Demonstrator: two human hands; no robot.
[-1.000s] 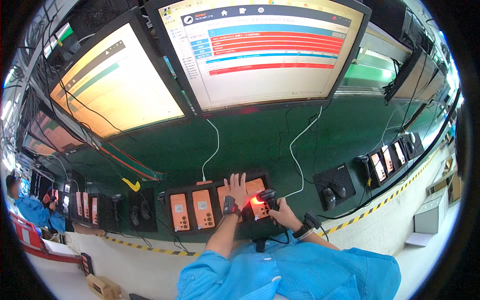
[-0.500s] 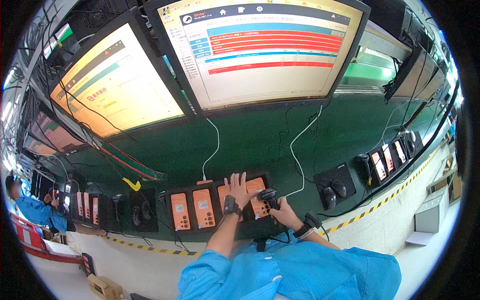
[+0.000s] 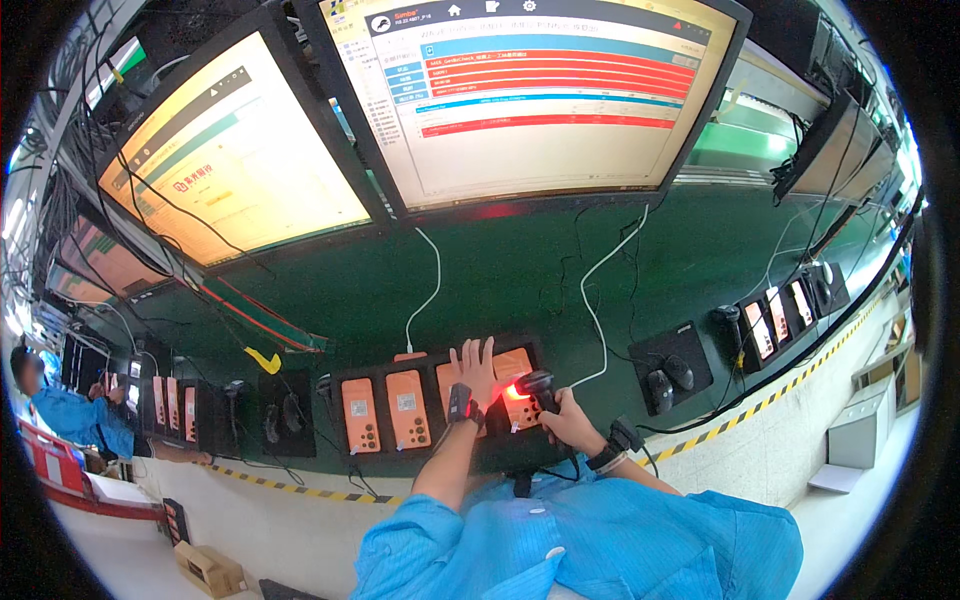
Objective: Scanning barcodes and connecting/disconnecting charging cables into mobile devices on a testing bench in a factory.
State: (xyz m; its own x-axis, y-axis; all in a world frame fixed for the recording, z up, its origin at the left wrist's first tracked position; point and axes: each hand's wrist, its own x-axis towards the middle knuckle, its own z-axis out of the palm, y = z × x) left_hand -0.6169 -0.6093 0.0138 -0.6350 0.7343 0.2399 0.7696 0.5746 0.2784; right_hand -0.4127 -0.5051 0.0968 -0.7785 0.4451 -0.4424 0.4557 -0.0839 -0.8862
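The left hand (image 3: 478,375) lies with its back upward and the fingers (image 3: 487,352) stretched and a little spread, pointing away from the body, while the left forearm (image 3: 447,465) reaches forward and slightly to the right. The right hand (image 3: 572,420), nearer to the body, is curled in a grip, and the right forearm (image 3: 645,477) comes slanting inward from the right side, bare below the sleeve.

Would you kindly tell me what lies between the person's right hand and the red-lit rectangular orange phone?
The head view shows a black handheld scanner, gripped by the right hand.
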